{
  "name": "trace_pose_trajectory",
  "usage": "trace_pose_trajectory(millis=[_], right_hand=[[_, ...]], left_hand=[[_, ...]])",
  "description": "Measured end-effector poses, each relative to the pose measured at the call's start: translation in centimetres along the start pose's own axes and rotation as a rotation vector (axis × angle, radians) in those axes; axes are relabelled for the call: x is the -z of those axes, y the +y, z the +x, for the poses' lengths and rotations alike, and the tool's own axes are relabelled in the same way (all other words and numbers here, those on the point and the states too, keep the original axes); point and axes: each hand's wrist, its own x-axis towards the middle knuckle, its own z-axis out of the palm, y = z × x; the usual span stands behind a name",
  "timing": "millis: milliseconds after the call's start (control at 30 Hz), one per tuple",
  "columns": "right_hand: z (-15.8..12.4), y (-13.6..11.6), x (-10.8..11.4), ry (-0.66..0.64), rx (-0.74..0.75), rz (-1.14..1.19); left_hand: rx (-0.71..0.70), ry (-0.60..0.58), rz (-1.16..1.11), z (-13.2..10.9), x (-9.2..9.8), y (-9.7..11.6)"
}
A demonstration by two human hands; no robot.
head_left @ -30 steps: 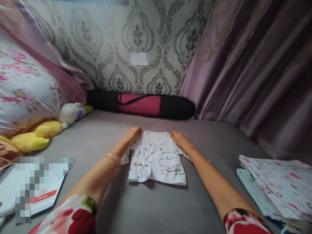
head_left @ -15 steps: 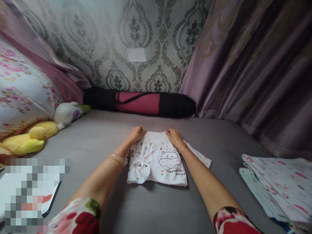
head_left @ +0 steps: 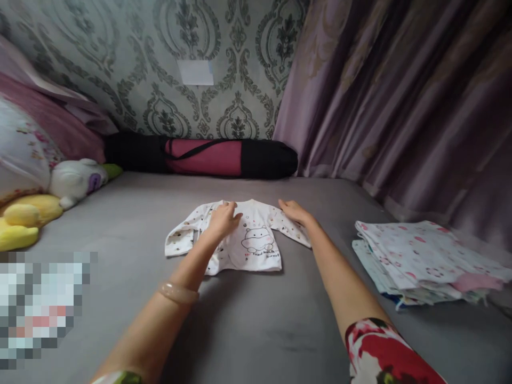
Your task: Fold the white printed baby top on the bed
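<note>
A white baby shirt (head_left: 261,261) lies spread on the grey bed sheet (head_left: 248,330), with a cartoon animal and lettering on its front. Both speckled sleeves stretch out to the sides. My left hand (head_left: 224,220) rests on the upper left front of the shirt, below the collar, thumb and fingers apart. At the upper edge of the right sleeve (head_left: 288,228) is my right hand (head_left: 295,210), its fingers stretched out and touching the cloth.
A stack of folded printed baby clothes (head_left: 424,256) lies at the right. Along the wall stretches a black and red long bag (head_left: 204,157). White (head_left: 74,178) and yellow (head_left: 24,216) plush toys sit at the left, near a blurred-out object (head_left: 40,304). A purple curtain (head_left: 360,106) hangs at right.
My hands have left the shirt's shoulders: the left came in over the chest, the right went out along the sleeve. The sleeves now lie spread outward. The view has shifted right.
</note>
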Motion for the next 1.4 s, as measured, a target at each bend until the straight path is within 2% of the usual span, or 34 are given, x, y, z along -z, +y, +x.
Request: trace_pose_trajectory(millis=[133,233,367,533,667,800,933,1167,1300,1400], right_hand=[[-3.4,3.5,1.2,-0.018,-0.103,0.007],[-5.3,5.4,1.3,-0.001,-0.118,0.081],[-6.5,6.7,0.9,0.097,-0.167,0.31],[-6.2,6.9,0.4,0.214,-0.195,0.371],[-5.9,7.0,-0.2,0.256,-0.17,0.425],[-5.6,8.3,-0.1,0.25,-0.06,0.488],[-5.6,10.1,0.6,0.355,-0.041,0.376],[-6.0,10.5,1.0,0.274,-0.058,-0.013],[-6.5,8.9,0.8,0.329,-0.091,-0.176],[-6.7,5.9,-0.4,0.353,-0.005,-0.309]], left_hand=[[-0.139,-0.091,-0.082,-3.0,-1.7,4.0],[-0.198,-0.094,-0.097,-4.6,-2.9,5.4],[-0.225,-0.067,-0.094,-5.7,-4.5,5.2],[-0.193,-0.015,-0.12,-6.7,-5.9,4.6],[-0.128,-0.036,-0.135,-7.2,-5.9,5.2],[-0.086,-0.111,-0.104,-7.3,-5.6,5.4],[-0.068,-0.14,-0.078,-7.1,-5.7,5.1],[-0.079,-0.116,-0.065,-7.0,-6.3,4.8],[-0.083,-0.137,-0.053,-7.1,-5.9,4.9],[-0.074,-0.15,-0.034,-7.2,-5.4,5.2]])
